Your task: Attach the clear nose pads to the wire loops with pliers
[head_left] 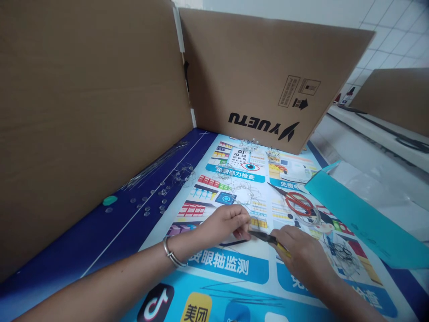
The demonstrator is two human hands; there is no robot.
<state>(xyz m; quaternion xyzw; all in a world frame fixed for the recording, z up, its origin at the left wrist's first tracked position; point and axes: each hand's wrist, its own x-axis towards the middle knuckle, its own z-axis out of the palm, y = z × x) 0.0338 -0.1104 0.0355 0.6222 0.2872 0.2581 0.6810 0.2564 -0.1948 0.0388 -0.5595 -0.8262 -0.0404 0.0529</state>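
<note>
My left hand [225, 223] rests on the printed poster [234, 264], its fingers pinched on a thin wire piece too fine to make out. My right hand [298, 255] is closed round a pair of small pliers [264, 237] with yellow handles; the dark jaws point left and meet the fingertips of the left hand. A silver bangle [171, 255] sits on my left wrist. Just below the hands a thin dark wire [234, 243] lies on the poster.
Red-handled scissors [296, 202] lie behind my right hand. Several clear nose pads [157, 197] and thin wires [157, 163] lie on the blue strip at left. Cardboard walls [83, 112] stand left and behind. A teal sheet [362, 219] lies at right, tangled wire frames [342, 255] beside it.
</note>
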